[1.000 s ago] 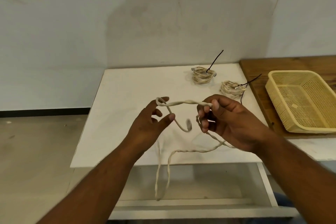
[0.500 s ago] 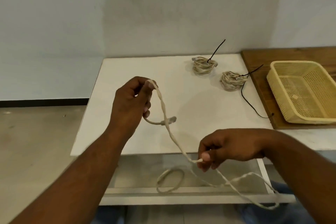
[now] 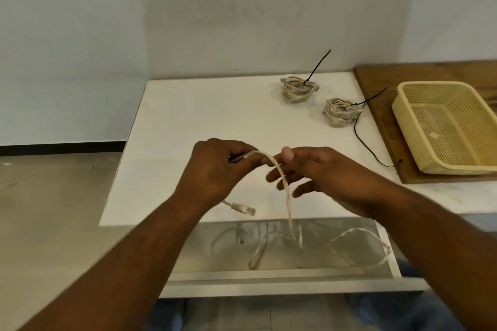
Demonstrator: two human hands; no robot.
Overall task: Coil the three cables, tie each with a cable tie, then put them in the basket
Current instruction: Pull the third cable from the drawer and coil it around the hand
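Down low, the loose cable (image 3: 289, 201) dangles in loops below the white table (image 3: 188, 115) edge, its plug (image 3: 243, 209) hanging under the left hand (image 3: 215, 172), which grips the cable. Right hand (image 3: 322, 172): fingers spread loose, cable running across them. Beyond lies a spare black cable tie (image 3: 361, 140), then two tied coils, near (image 3: 340, 113) and far (image 3: 295, 87). The basket (image 3: 408, 131) sits right, on a wooden board (image 3: 376, 88).

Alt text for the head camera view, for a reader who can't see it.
A left hand grips a loose beige network cable near its plug over a white table; the right hand is open beside it. Behind lie two tied coils, a loose black cable tie and a yellow basket on a wooden board.
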